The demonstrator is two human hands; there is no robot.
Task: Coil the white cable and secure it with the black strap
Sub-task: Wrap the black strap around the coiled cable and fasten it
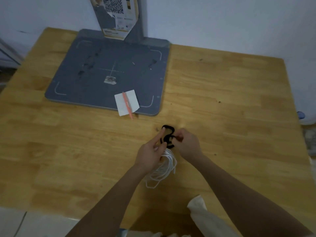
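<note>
Print on the cardboard box (118, 16) at the desk's (230, 103) far edge is too blurred to read. Toward the near edge, at mid-width, the left hand (152, 151) grasps the coiled white cable (164, 168), forefinger through the black strap (168, 136); the right hand (186, 142) pinches the strap. Bare wood spreads to both sides.

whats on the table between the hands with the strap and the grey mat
In the head view, mostly bare wooden table. Only the orange pen and the white paper under it overhang the grey mat's near edge toward the black strap.
</note>
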